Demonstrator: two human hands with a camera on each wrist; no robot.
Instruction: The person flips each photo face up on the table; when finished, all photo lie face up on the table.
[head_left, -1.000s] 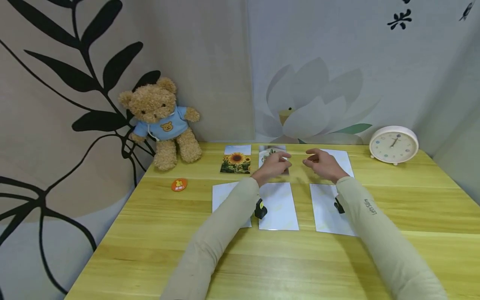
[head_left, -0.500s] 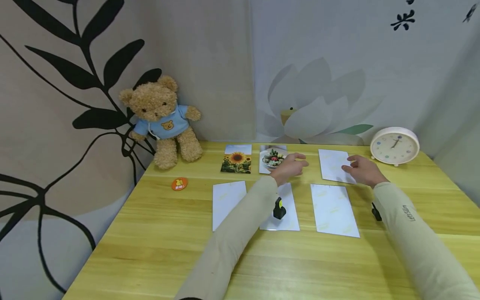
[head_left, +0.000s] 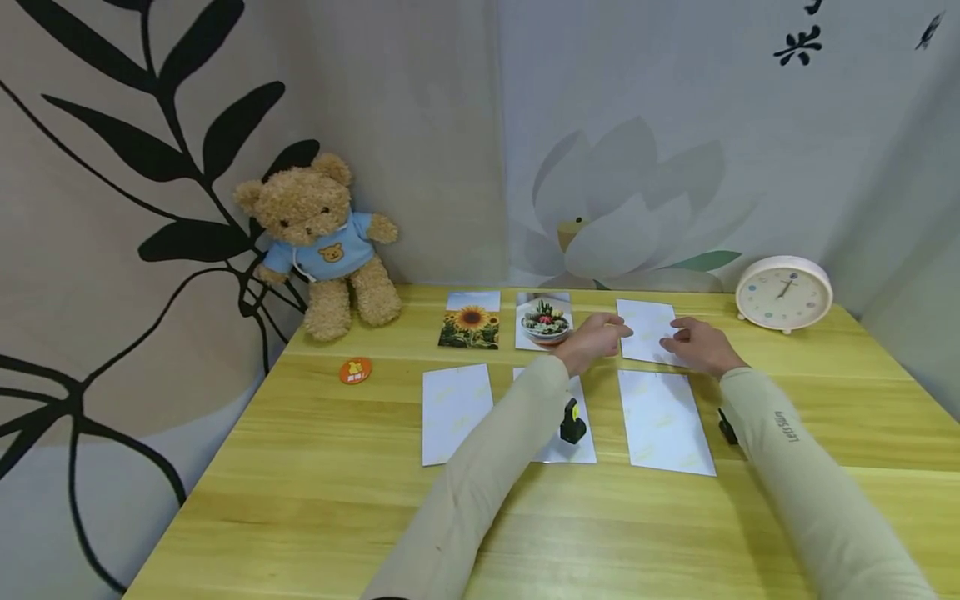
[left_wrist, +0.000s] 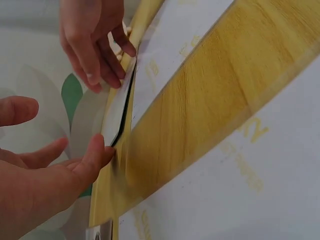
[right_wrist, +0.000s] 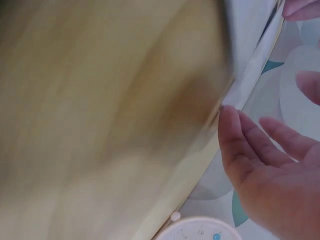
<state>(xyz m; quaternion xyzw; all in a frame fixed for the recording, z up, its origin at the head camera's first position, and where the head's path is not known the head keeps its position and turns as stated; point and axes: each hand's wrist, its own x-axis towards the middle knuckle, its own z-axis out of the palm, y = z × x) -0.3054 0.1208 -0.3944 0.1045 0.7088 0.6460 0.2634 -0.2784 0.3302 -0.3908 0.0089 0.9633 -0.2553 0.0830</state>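
In the back row lies a white-backed card (head_left: 643, 325) with faint yellow print, between my two hands. At its left edge, the thumb and a finger of my left hand (head_left: 597, 340) pinch it. My right hand (head_left: 703, 344) pinches the opposite edge with thumb and index finger, its other fingers loose. A dark strip shows along the rim of the card (left_wrist: 120, 107) in the left wrist view. Left of it lie a salad-bowl photo card (head_left: 545, 318) and a sunflower photo card (head_left: 470, 320), both picture side up.
The front row has three white-backed cards: left (head_left: 453, 412), middle (head_left: 577, 442), partly under my left sleeve, and right (head_left: 665, 422). A teddy bear (head_left: 322, 250) sits back left, near an orange round badge (head_left: 356, 370). A white clock (head_left: 784, 293) stands back right.
My right hand moved from over the back white card to its right edge, and the card has slid left. My left hand moved right, off the salad photo card, to the white card's left edge.
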